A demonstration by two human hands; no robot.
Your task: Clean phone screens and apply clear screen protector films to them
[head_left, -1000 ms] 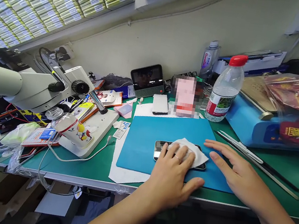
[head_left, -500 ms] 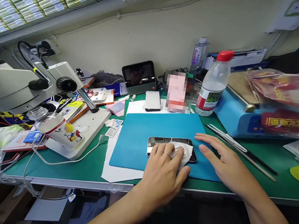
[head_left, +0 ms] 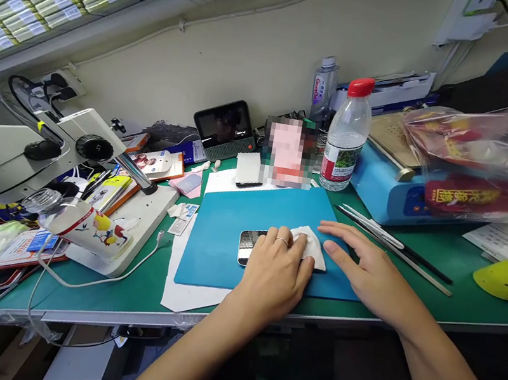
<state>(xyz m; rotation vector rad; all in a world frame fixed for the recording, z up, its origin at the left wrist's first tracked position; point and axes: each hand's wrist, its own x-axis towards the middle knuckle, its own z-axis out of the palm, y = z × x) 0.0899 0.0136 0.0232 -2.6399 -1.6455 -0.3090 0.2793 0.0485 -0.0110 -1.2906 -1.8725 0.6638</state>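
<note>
- Left hand: bent fingers hold the white wipe against the smartphone, which lies on the blue mat;
- Right hand: empty, thumb and fingers apart, just beside the white wipe;
- Advised: apply light, even pressure; brace the smartphone's edge.

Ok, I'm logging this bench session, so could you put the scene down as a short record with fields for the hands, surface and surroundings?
Left hand: over the phone, fingers on a white wipe
Right hand: open, holding nothing, beside the wipe
Surface: blue mat over white paper
Left side: microscope
Behind, to the right: red-capped bottle
Unclear: whether the right hand touches the mat
</note>
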